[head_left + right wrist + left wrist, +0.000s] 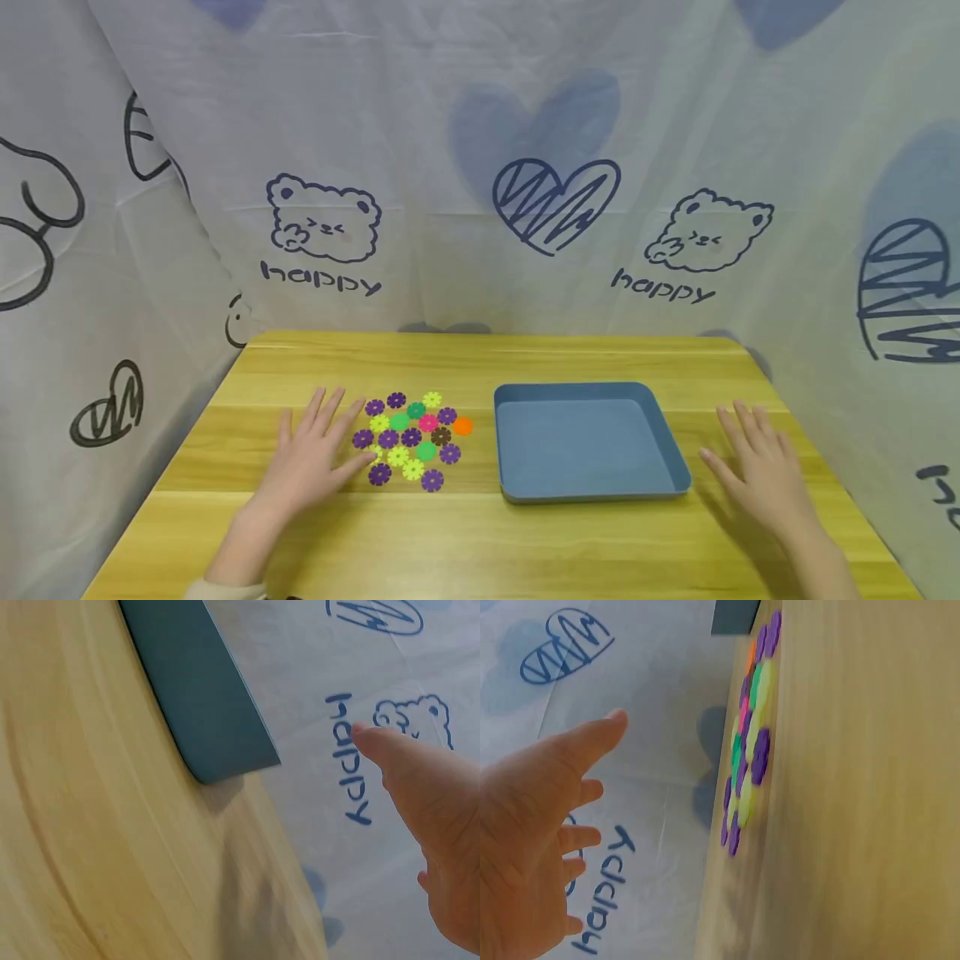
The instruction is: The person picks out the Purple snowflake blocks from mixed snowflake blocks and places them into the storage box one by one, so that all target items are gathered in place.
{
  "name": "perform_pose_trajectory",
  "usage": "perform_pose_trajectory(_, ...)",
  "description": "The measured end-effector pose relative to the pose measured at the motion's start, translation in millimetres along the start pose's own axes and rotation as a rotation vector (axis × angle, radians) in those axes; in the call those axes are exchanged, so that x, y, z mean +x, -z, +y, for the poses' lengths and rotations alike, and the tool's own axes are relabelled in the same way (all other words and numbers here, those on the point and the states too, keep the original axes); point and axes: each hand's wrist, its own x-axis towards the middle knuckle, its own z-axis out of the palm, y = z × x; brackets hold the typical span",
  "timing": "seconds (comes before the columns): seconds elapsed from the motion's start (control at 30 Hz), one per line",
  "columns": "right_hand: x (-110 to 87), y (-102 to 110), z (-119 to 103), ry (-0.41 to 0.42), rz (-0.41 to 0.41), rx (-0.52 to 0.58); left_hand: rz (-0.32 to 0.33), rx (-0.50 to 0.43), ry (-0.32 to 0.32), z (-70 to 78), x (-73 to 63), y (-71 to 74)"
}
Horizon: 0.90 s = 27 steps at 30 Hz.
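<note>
Only the head view shows inside the blue rectangular tray (585,442), right of multicoloured notched discs (411,437). Left hand (309,454) and right hand (765,479) spread wide; yellow wood-grain bench (390,542), white doodle-printed cloth (442,267) behind.

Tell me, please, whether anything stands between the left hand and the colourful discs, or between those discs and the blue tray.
Nothing visible blocks the left hand from the discs; between them and the blue tray lies only bare table, then the tray's raised wall.
</note>
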Motion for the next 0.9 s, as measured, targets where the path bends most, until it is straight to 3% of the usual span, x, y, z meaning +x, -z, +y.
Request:
perform_pose_trajectory(0.23,-2.1,-1.2,-17.8,0.073,-0.005,-0.005,0.046,-0.112,-0.137,24.2,-4.8,-12.3)
perform_pose_trajectory(0.37,-4.4,-6.9,-26.2,0.095,-0.036,0.007,0.045,-0.162,-0.17,34.3,-1.3,-25.1)
perform_pose_trajectory(0.67,-11.0,-23.5,-30.2,0.04,-0.157,0.078,-0.109,-0.206,-0.155,47.5,8.6,-49.6)
perform_pose_trajectory(0.9,-11.4,-25.8,-26.7,-0.012,-0.252,0.16,-0.215,-0.3,-0.133,54.2,19.3,-57.4)
